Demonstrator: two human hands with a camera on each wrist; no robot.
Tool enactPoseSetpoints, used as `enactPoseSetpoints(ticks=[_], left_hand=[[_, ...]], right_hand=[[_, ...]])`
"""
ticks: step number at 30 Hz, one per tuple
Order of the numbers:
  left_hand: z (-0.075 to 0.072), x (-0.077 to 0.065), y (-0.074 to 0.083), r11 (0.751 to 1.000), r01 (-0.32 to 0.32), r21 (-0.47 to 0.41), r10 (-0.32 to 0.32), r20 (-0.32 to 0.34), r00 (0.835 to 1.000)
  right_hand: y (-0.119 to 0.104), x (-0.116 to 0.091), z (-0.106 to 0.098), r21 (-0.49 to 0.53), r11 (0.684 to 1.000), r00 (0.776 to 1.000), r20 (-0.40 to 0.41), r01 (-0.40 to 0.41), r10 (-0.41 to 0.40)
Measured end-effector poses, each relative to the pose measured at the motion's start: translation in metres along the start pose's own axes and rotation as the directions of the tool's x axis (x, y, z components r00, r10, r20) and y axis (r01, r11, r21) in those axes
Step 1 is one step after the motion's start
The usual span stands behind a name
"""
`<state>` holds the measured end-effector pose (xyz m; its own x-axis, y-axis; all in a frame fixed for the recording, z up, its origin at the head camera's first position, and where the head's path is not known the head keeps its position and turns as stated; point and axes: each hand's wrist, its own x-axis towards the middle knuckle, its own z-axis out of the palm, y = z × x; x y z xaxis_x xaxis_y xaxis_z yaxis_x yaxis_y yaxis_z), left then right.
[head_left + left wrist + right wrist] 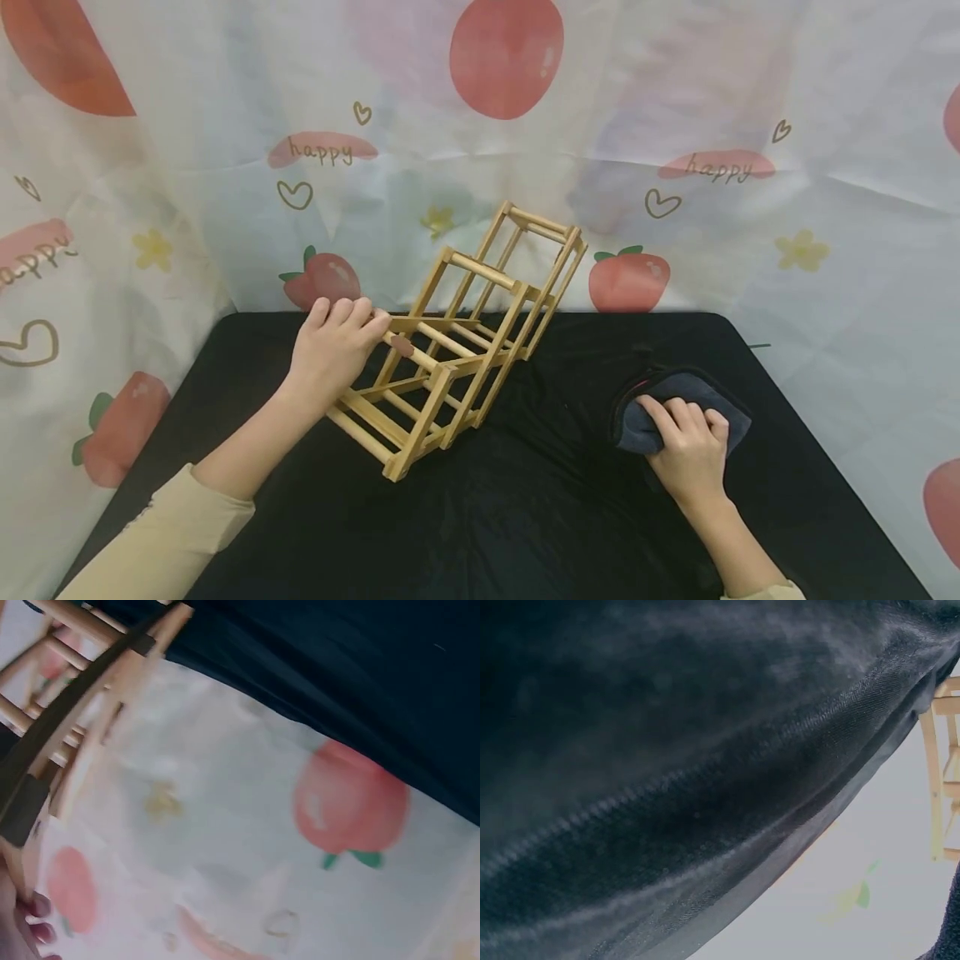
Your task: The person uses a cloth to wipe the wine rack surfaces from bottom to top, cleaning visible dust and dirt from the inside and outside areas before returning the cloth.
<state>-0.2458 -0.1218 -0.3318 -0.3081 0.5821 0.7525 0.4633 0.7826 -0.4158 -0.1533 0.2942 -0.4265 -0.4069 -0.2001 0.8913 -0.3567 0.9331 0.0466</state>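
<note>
A light wooden stepped rack [420, 423] made of slats and round rods is on the left half of the table in the head view, set at an angle. My left hand [333, 346] grips the upper rail at its near left end, and a brownish oval patch shows on the rod beside the fingers. In the left wrist view, part of that hand [16, 922] shows at the lower left edge by the rack. At the right, my right hand [692, 446] holds a bunched dark blue cloth [693, 390] with black edging, low over the table. Its underside is hidden.
A black cloth [525, 517] with some wrinkles covers the table. Behind and at both sides hangs a pale curtain [480, 158] printed with red fruit, hearts and lettering. The rack's far upper end stands close to the back curtain.
</note>
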Motion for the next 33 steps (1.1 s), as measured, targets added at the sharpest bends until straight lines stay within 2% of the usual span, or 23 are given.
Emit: enactPoseSetpoints(ticks=[7,11,13,16,19,22,24,26,28,33], left_hand=[[-0.011,0.011,0.033,0.993,0.061,0.098,-0.064,0.025,0.998],[-0.012,0.011,0.038,0.993,0.063,0.101,-0.070,0.063,0.996],[-0.013,0.009,0.035,0.999,0.044,0.030,-0.047,0.094,0.994],[-0.013,0.006,0.025,0.993,-0.027,-0.113,0.042,0.137,0.990],[-0.012,0.009,0.011,0.961,-0.137,-0.240,0.173,0.135,0.976],[-0.009,0.014,-0.001,0.921,-0.257,-0.292,0.291,0.078,0.954],[-0.007,0.017,-0.006,0.898,-0.307,-0.316,0.337,0.043,0.941],[-0.004,0.019,-0.007,0.886,-0.329,-0.327,0.351,0.010,0.936],[-0.002,0.019,-0.006,0.886,-0.328,-0.327,0.343,-0.010,0.939],[-0.005,0.020,0.005,0.924,-0.281,-0.260,0.284,-0.026,0.958]], right_hand=[[-0.004,0.004,-0.002,-0.005,1.000,1.000,-0.004,-0.005,0.005],[-0.004,0.005,-0.002,-0.004,1.000,1.000,0.003,-0.006,0.006],[-0.005,0.004,-0.002,-0.005,1.000,1.000,0.009,-0.007,0.007],[-0.004,0.004,-0.002,-0.005,1.000,1.000,0.012,-0.007,0.007],[-0.004,0.003,-0.002,-0.006,1.000,1.000,0.015,-0.007,0.007],[-0.004,0.003,-0.002,-0.009,1.000,1.000,0.020,-0.010,0.010],[-0.004,0.003,-0.002,-0.011,1.000,1.000,0.020,-0.011,0.011],[-0.004,0.003,-0.002,-0.013,1.000,1.000,0.017,-0.011,0.012],[-0.004,0.003,-0.002,-0.013,1.000,1.000,0.014,-0.012,0.012],[-0.003,0.004,-0.002,-0.004,1.000,1.000,0.012,-0.016,0.016]])
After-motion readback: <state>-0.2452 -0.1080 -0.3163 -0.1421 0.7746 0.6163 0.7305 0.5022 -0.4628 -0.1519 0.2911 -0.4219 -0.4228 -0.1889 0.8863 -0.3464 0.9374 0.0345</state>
